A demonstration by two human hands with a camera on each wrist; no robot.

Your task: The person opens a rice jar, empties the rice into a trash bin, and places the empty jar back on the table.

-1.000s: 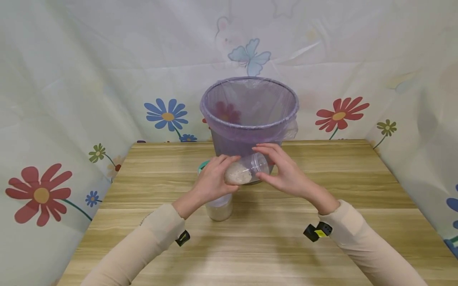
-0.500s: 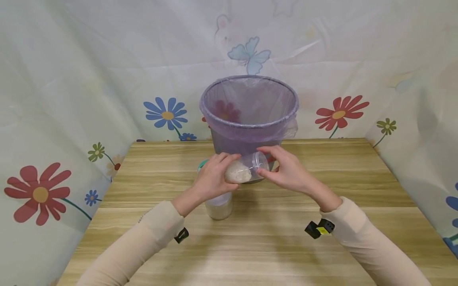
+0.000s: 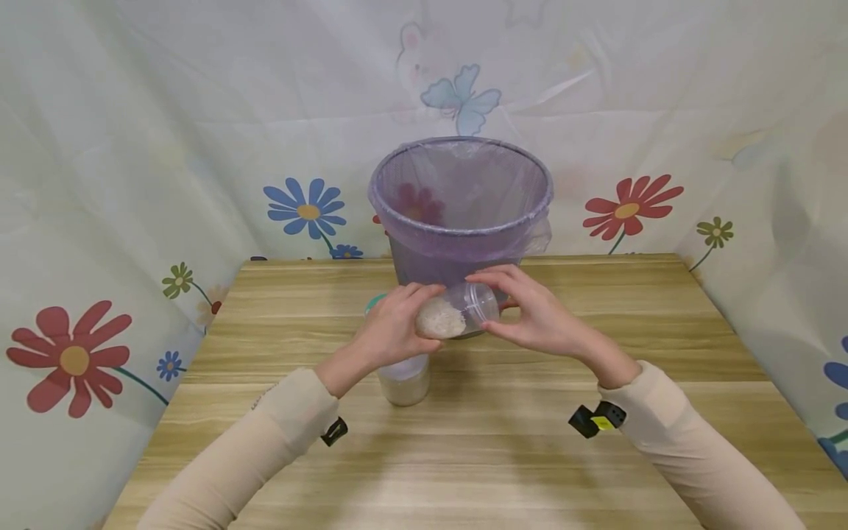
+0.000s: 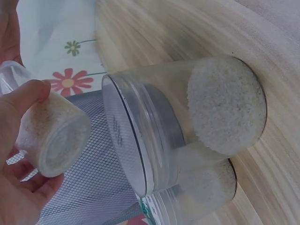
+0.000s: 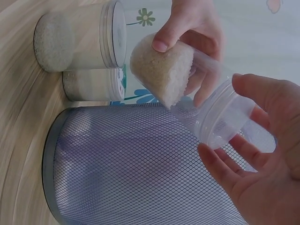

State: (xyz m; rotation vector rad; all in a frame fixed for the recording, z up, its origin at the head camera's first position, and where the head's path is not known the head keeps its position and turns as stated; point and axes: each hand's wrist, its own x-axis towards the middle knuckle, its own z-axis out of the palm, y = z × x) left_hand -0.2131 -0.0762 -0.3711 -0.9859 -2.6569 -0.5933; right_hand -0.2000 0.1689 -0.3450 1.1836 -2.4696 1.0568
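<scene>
A clear plastic jar (image 3: 457, 309) part filled with white rice (image 5: 164, 75) is tilted on its side above the table. My left hand (image 3: 397, 324) grips its base end, thumb and fingers on opposite sides. Around the ridged mouth end, my right hand (image 3: 530, 313) pinches with thumb and fingertips. Whether a separate clear lid covers that mouth, I cannot tell. Below my left hand, a lidded jar of rice (image 4: 225, 103) stands upright. Behind it is another lidded jar of rice (image 5: 89, 84) with green on its top, mostly hidden by my left hand in the head view.
A mesh waste bin (image 3: 424, 258) with a translucent purple liner (image 3: 464, 243) stands just beyond my hands. The wood-grain table (image 3: 596, 471) carries these things. A flower-printed curtain (image 3: 318, 88) hangs behind and on both sides.
My right fingers have shifted their hold at the jar's mouth end. The rice inside has slid slightly, while the jar stays tilted nearly in place in my left hand.
</scene>
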